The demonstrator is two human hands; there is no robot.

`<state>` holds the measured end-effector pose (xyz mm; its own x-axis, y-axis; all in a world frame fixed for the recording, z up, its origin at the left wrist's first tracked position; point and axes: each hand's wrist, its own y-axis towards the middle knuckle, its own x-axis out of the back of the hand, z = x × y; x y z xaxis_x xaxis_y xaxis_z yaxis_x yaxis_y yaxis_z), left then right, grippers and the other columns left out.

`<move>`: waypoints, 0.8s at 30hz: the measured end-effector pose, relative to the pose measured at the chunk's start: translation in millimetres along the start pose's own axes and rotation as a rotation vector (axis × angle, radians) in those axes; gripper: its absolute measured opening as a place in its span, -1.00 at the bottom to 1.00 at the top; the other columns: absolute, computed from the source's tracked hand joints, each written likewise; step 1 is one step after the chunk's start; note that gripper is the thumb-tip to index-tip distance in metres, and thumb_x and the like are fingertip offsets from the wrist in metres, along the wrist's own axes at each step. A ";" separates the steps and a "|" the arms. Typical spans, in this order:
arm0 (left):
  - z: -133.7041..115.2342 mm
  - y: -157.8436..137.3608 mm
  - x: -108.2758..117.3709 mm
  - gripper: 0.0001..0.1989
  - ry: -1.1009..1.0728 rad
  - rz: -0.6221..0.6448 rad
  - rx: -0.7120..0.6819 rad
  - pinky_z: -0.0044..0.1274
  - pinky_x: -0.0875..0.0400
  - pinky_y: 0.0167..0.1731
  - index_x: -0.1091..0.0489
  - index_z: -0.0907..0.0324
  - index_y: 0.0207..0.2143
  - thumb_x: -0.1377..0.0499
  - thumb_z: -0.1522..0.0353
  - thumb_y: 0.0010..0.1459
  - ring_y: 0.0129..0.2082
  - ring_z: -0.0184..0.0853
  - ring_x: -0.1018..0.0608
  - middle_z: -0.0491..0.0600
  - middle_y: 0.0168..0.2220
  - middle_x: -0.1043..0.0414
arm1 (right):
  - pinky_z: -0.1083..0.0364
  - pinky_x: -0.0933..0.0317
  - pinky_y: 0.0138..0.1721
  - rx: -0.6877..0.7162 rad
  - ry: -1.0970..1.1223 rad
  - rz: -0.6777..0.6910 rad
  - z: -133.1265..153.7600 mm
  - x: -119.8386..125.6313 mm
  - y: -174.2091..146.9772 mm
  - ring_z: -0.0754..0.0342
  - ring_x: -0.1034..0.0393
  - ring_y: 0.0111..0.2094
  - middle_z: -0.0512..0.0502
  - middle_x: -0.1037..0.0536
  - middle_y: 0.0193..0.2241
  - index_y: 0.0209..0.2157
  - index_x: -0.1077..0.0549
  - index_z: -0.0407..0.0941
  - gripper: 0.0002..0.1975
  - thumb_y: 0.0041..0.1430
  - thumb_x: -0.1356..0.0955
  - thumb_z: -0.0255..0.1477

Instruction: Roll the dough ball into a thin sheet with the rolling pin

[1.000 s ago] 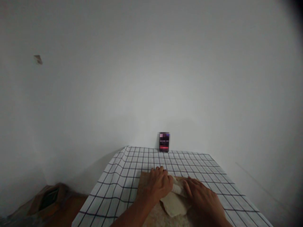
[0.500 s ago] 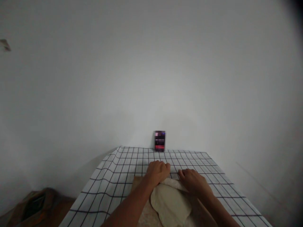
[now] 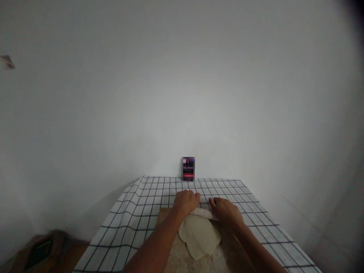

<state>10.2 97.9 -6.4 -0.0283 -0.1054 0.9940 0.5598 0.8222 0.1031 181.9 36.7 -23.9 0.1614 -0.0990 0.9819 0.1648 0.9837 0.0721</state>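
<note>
A pale, flattened sheet of dough (image 3: pixel 200 235) with an uneven outline lies on a floury wooden board (image 3: pixel 182 261). Across its far edge runs a rolling pin (image 3: pixel 204 213), light-coloured and dusted. My left hand (image 3: pixel 186 201) is closed around the pin's left end. At the right end, my right hand (image 3: pixel 226 211) is closed on it too, a little nearer to me. Both hands hide the ends of the pin, and my forearms cover the board's sides.
The board rests on a table with a white, black-checked cloth (image 3: pixel 127 223). At the table's far edge a small dark, blurred upright object (image 3: pixel 188 169) leans against the white wall (image 3: pixel 182 94). A brown box-like thing (image 3: pixel 42 250) stands low at the left.
The view has shifted slightly. More of the dough's near edge and of the board in front of it now shows. Both hands keep their hold on the rolling pin at the far edge.
</note>
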 end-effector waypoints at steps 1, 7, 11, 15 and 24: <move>-2.4 -5.5 -0.4 -0.67 -0.002 -0.025 0.034 -0.21 -0.52 -0.11 -0.56 0.18 -0.03 -0.02 0.33 0.39 -0.10 -0.05 -0.65 0.23 -0.15 -0.60 | -0.06 -0.35 -0.12 0.020 -0.022 -0.019 1.3 0.5 -6.5 -0.15 -0.57 -0.08 -0.29 -0.65 -0.14 -0.14 -0.57 -0.09 -0.53 0.50 -0.09 -0.25; -15.1 -43.3 -3.5 -0.67 -0.040 -0.191 0.161 -0.17 -0.46 -0.03 -0.57 0.24 -0.06 -0.03 0.34 0.39 0.04 0.01 -0.58 0.24 -0.05 -0.59 | -0.06 -0.37 -0.13 0.148 -0.133 -0.127 6.6 3.0 -53.3 -0.16 -0.48 0.01 -0.32 -0.58 -0.07 -0.07 -0.53 -0.12 -0.70 0.43 -0.19 -0.46; -23.4 -65.2 -3.9 -0.66 -0.066 -0.251 0.166 -0.15 -0.40 0.08 -0.55 0.17 0.05 -0.04 0.34 0.40 0.12 -0.01 -0.54 0.19 0.07 -0.57 | -0.07 -0.37 -0.09 0.199 -0.149 -0.191 10.7 4.1 -78.2 -0.17 -0.47 0.07 -0.28 -0.60 -0.04 -0.03 -0.53 -0.08 -0.70 0.43 -0.19 -0.52; -30.2 -88.9 -12.8 -0.57 -0.113 -0.329 0.189 -0.08 -0.30 0.21 -0.42 0.15 0.26 -0.04 0.30 0.42 0.26 0.02 -0.44 0.20 0.32 -0.37 | -0.07 -0.33 -0.03 0.207 -0.124 -0.261 14.1 -0.3 -94.8 -0.15 -0.46 0.13 -0.23 -0.61 0.05 0.03 -0.52 -0.03 -0.71 0.46 -0.22 -0.49; -37.1 -180.3 -14.6 -0.51 -0.236 -0.309 0.042 -0.02 0.02 0.42 -0.32 0.08 0.35 -0.01 0.19 0.46 0.39 -0.06 -0.30 0.04 0.37 -0.33 | -0.15 -0.16 0.07 0.315 0.030 -0.416 5.4 -22.7 -150.1 -0.11 -0.47 -0.04 -0.13 -0.62 -0.07 -0.03 -0.52 0.00 -0.71 0.48 -0.23 -0.21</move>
<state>-59.6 -69.5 -40.9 -0.3829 -0.2243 0.8962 0.4608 0.7944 0.3957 148.3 -108.0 -56.1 0.1733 -0.4908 0.8538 -0.0790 0.8572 0.5088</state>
